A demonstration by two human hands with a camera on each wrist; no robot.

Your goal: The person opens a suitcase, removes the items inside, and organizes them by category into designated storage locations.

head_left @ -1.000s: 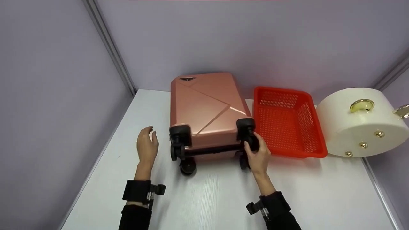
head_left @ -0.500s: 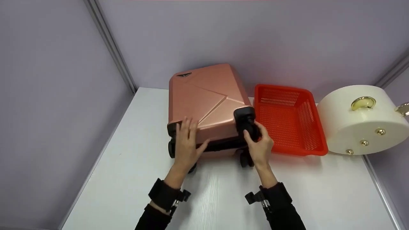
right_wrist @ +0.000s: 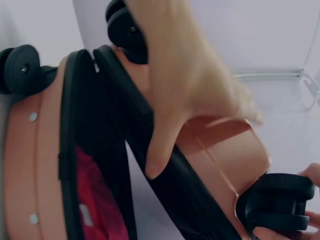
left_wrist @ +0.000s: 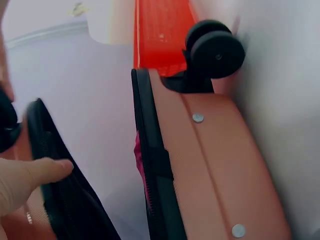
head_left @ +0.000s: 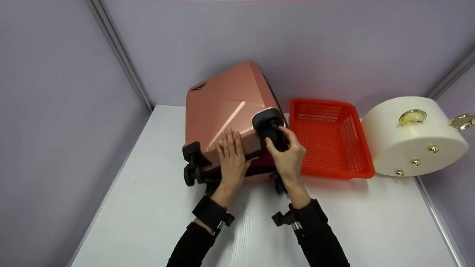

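Note:
A rose-gold hard-shell suitcase (head_left: pixel 219 100) lies on its back on the white table, wheels towards me. Its upper shell is raised at the right side, and the unzipped gap shows dark lining and some red cloth (right_wrist: pixel 97 195). My right hand (head_left: pixel 289 155) grips the black wheel (right_wrist: pixel 280 200) at the raised right corner. My left hand (head_left: pixel 233 163) lies with straight fingers on the shell's wheel end, its thumb (left_wrist: pixel 45 172) against the black zipper edge. The lower shell (left_wrist: pixel 215 160) rests on the table. Most of the inside is hidden.
A red plastic basket (head_left: pixel 367 155) stands right of the suitcase. Beyond it, a white round case (head_left: pixel 408 129) with gold handles and studs lies on its side. Grey panels (head_left: pixel 315 48) wall the table at the back and sides.
My left hand has moved right, from beside the suitcase onto the shell's wheel end. The upper shell's right side has risen and tilted left, my right hand staying on its wheel.

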